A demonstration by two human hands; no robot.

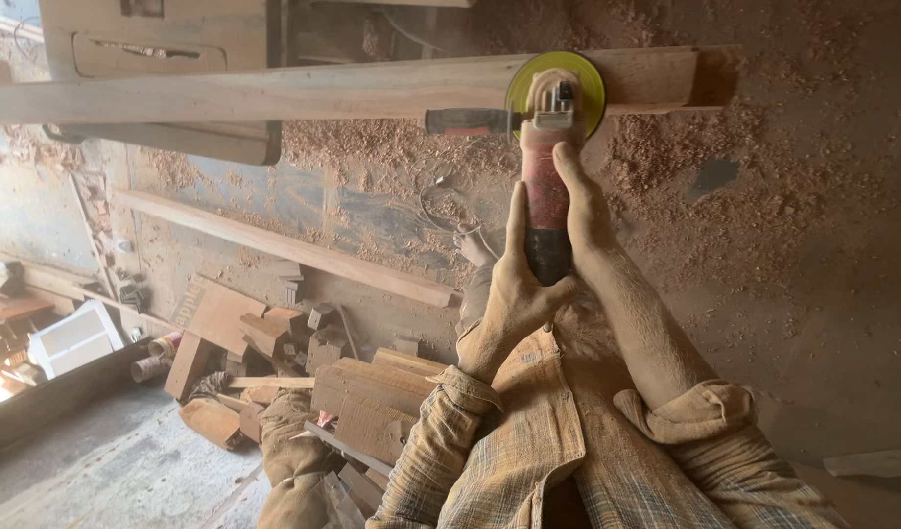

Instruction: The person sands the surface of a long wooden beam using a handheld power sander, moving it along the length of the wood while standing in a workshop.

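Note:
Both my hands grip a red angle grinder (545, 186) by its body. My left hand (514, 284) wraps its dark rear end from the left, and my right hand (583, 211) holds it from the right with fingers along the red casing. The grinder's yellow-green disc (588, 83) rests against a long wooden plank (274, 93) that runs across the top of the view. A black side handle (465, 121) sticks out to the left of the grinder's head. My sleeves are a dusty checked shirt.
Sawdust and shavings (725, 196) cover the floor. Another long plank (284, 247) lies below, with a heap of wood offcuts (274, 343) at lower left. A wooden cabinet piece (157, 49) stands at top left. A power cord (441, 211) loops near the grinder.

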